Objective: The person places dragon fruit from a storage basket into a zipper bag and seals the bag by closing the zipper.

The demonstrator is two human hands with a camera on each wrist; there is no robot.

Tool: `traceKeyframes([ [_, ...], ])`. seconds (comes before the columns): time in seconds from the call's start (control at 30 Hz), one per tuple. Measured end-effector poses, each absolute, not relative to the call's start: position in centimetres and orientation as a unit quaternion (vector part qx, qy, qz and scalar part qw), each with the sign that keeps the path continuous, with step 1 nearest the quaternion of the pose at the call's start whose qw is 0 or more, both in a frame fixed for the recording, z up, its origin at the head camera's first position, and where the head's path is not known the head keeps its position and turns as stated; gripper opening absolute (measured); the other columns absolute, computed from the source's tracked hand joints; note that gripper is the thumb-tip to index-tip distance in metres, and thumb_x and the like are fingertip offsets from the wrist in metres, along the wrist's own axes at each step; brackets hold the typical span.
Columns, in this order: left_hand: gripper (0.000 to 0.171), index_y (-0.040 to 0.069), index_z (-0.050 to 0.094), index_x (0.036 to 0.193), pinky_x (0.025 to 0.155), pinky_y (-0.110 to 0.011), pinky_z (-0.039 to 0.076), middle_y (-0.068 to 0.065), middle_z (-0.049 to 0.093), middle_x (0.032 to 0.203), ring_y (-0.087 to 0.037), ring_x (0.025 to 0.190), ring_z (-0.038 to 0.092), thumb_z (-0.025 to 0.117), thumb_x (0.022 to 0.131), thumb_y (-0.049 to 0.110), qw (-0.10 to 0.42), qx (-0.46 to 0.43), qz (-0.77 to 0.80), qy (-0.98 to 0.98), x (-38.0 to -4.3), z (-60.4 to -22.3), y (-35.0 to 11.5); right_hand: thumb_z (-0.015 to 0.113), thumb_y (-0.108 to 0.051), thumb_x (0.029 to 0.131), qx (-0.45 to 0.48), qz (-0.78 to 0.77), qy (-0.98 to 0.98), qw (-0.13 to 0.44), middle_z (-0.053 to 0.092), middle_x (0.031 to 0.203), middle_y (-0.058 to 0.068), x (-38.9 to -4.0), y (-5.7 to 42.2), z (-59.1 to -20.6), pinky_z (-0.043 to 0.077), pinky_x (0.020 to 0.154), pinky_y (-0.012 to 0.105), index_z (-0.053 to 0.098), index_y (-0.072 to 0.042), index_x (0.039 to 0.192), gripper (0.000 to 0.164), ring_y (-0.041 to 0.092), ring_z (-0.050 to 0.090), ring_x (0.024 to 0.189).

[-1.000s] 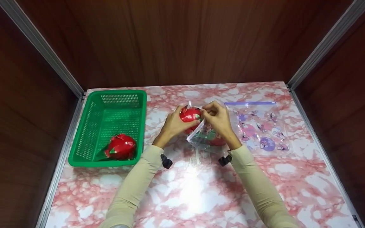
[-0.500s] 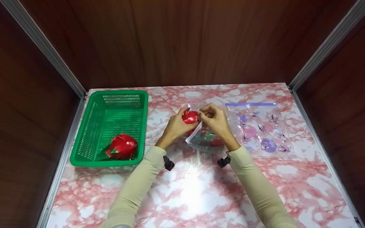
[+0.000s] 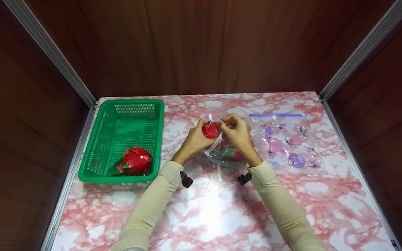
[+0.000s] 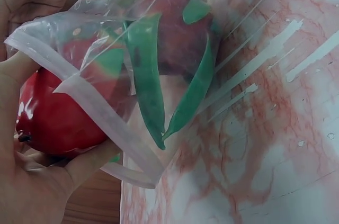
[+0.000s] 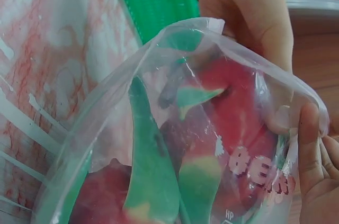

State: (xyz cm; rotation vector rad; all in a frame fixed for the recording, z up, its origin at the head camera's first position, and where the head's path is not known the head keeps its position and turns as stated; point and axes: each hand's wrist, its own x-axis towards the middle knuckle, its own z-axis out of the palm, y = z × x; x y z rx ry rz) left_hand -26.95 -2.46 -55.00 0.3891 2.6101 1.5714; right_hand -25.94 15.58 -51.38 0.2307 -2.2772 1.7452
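My left hand (image 3: 194, 140) grips a shiny red dragon fruit (image 3: 210, 130) at the mouth of a clear zip bag (image 4: 117, 121). In the left wrist view, the fruit's near end bulges out past the white zip strip, while its far part shows through the plastic. My right hand (image 3: 239, 133) pinches the bag's rim on the right, thumb against the plastic in the right wrist view. Another red fruit (image 4: 177, 33) with green scales lies deeper in the bag, beside long green pod-like pieces (image 4: 146, 70).
A green plastic basket (image 3: 162, 139) stands on the left with one more dragon fruit (image 3: 136, 161) in its near right corner. To the right, a printed bag (image 3: 286, 139) with a purple zip strip lies flat on the marbled tabletop (image 3: 312, 205). Wood-look panels surround the table.
The left hand has pushed the dragon fruit slightly right and farther into the bag's mouth, so less of it shows. The right hand keeps its pinch on the rim.
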Motion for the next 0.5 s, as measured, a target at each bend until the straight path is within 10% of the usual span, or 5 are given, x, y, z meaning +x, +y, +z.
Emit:
traceKeyframes([
  [0.5, 0.069, 0.016, 0.060, 0.143, 0.109, -0.041, 0.054, -0.012, 0.069, 0.136, -0.028, 0.123, 0.068, 0.087, 0.080, 0.016, 0.060, 0.155, 0.552, 0.817, -27.30, -54.82, -2.87, 0.073, 0.002, 0.096, 0.081, 0.621, -0.765, 0.150, 0.074, 0.082, 0.008, -25.89, 15.45, -51.01, 0.050, 0.055, 0.015, 0.071, -0.001, 0.092, 0.005, 0.003, 0.062, 0.064],
])
